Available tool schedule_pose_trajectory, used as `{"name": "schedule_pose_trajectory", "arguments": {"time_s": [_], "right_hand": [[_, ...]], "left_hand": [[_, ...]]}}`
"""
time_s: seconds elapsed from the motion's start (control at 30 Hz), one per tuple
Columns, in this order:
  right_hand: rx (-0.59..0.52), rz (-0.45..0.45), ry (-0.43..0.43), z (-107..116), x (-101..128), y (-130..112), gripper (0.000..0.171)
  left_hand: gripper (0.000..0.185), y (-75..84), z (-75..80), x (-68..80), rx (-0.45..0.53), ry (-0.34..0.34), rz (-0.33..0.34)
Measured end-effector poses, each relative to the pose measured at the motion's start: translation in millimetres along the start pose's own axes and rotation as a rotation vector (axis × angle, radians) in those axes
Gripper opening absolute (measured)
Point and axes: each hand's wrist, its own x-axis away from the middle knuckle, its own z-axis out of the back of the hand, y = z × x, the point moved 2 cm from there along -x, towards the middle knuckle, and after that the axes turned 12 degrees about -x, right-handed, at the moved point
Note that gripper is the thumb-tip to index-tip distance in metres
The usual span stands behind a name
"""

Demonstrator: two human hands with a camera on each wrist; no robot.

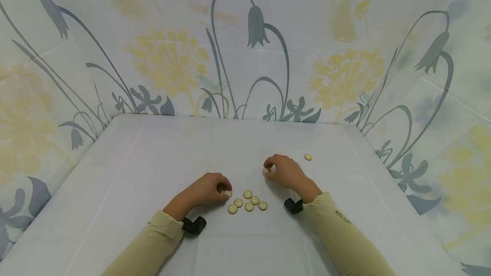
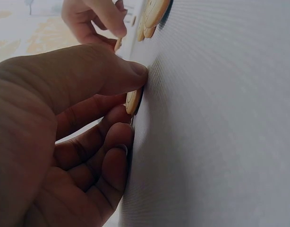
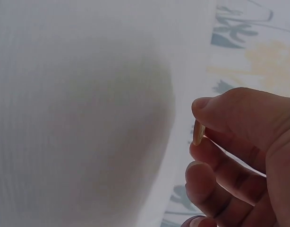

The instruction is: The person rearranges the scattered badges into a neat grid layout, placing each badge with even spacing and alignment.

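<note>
My left hand (image 1: pixel 208 190) pinches a round cream button (image 1: pixel 228 193) between thumb and fingers, down at the tabletop. In the left wrist view that button (image 2: pixel 132 100) stands out beyond the thumb, close to the cloth. Further off and to the right, my right hand (image 1: pixel 287 171) holds another cream button (image 1: pixel 266 170). The right wrist view has this button (image 3: pixel 198 132) edge-on between thumb and index finger, apart from the cloth. Several loose buttons (image 1: pixel 249 206) lie in a loose group just right of the left hand.
One lone button (image 1: pixel 308 156) lies beyond the right hand. A white cloth (image 1: pixel 161 148) covers the table. Flower-printed sheets (image 1: pixel 238 71) hang along the back and both sides. Each wrist carries a small black camera (image 1: pixel 194 225).
</note>
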Motion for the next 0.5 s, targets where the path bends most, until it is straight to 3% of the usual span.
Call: {"name": "schedule_pose_trajectory", "arguments": {"time_s": [0.5], "right_hand": [[-0.010,0.005,0.041,19,1,25,0.022]], "left_hand": [[0.015,1.3,0.5,0.2,0.006,-0.009,0.013]]}}
